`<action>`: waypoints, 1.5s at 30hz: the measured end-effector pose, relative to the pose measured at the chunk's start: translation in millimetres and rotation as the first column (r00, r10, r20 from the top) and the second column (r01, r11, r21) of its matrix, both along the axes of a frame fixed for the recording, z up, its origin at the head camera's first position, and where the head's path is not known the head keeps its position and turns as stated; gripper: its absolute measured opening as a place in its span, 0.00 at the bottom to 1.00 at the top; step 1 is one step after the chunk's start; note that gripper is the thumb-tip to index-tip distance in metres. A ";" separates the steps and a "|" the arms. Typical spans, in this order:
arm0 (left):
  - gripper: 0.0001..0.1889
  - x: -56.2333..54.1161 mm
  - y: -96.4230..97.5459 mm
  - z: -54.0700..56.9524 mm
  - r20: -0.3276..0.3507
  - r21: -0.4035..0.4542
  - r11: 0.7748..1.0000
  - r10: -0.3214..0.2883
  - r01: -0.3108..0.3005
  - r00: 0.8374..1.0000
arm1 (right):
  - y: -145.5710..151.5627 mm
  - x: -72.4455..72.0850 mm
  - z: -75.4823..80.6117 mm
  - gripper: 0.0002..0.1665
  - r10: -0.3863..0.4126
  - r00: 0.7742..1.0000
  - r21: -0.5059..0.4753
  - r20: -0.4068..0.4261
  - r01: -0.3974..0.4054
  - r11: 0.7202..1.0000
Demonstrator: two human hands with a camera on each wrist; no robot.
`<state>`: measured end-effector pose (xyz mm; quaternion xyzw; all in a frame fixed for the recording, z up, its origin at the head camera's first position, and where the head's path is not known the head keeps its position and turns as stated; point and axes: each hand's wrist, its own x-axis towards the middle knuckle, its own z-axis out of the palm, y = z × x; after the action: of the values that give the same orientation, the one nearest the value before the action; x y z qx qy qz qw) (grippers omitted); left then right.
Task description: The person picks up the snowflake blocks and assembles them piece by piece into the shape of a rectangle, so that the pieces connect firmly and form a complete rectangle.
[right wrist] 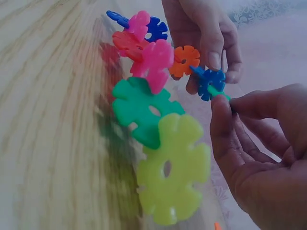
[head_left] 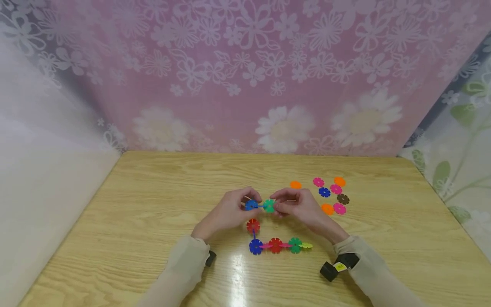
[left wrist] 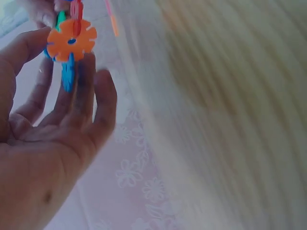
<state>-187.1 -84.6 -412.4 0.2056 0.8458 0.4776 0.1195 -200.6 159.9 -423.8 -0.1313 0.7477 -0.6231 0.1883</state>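
Note:
A chain of slotted plastic flower discs bends into a C shape. My left hand pinches its upper corner at a light-blue disc. An orange disc hangs beside the left fingers in the left wrist view, with a red disc joined to it. Between thumb and fingers my right hand holds a green disc, edge-on to the right wrist camera. A blue disc stands between the two hands, touching the green one. Whether its slots are fully pushed together is hidden.
The chain's lower row runs along the table from a dark-blue disc past a red disc to a yellow disc. Several loose discs, including a brown disc, lie at the right rear. A floral curtain hangs behind.

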 end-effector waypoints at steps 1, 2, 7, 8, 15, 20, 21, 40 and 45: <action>0.12 -0.1 1.8 0.4 -0.015 -0.013 1.000 -0.003 0.003 1.000 | 0.6 -0.4 0.4 0.16 -0.001 1.000 0.004 -0.008 0.001 1.000; 0.14 -0.5 3.7 0.5 -0.030 -0.021 1.000 -0.006 0.005 1.000 | 0.9 -0.8 1.1 0.16 -0.002 1.000 0.007 -0.014 0.002 1.000; 0.18 -2.4 12.9 0.4 -0.100 -0.057 0.998 -0.024 0.019 0.995 | 2.3 -2.6 4.1 0.17 -0.020 1.000 0.007 -0.007 0.020 1.000; 0.18 -2.7 14.5 -0.1 -0.108 -0.064 0.998 -0.026 0.019 0.994 | 2.8 -2.6 4.4 0.17 -0.024 1.000 0.006 0.001 0.024 1.000; 0.17 -1.7 23.2 1.2 -0.103 -0.104 0.995 -0.018 0.007 0.995 | 6.3 -0.6 5.2 0.18 -0.035 0.999 0.004 0.022 0.035 0.999; 0.17 -0.5 26.0 3.5 -0.077 -0.118 0.993 -0.004 -0.005 0.997 | 9.9 0.1 6.8 0.19 -0.044 0.999 0.044 -0.014 0.044 0.998; 0.17 -0.3 26.3 4.1 -0.077 -0.122 0.993 -0.002 -0.008 0.997 | 12.0 -0.1 6.9 0.19 -0.047 0.998 0.066 -0.038 0.050 0.997; 0.17 -1.6 27.9 2.5 -0.087 -0.133 0.991 -0.045 0.033 0.995 | 97.6 -1.5 8.1 0.10 0.010 0.876 0.504 -0.483 0.269 0.821; 0.17 -2.1 28.8 1.2 -0.096 -0.127 0.991 -0.055 0.043 0.994 | 116.6 0.5 8.8 0.10 0.034 0.879 0.569 -0.476 0.278 0.774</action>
<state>-189.2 -55.9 -411.2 0.2420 0.8735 0.4100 0.1017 -200.2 276.5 -415.0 -0.1552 0.9402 -0.3032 -0.0039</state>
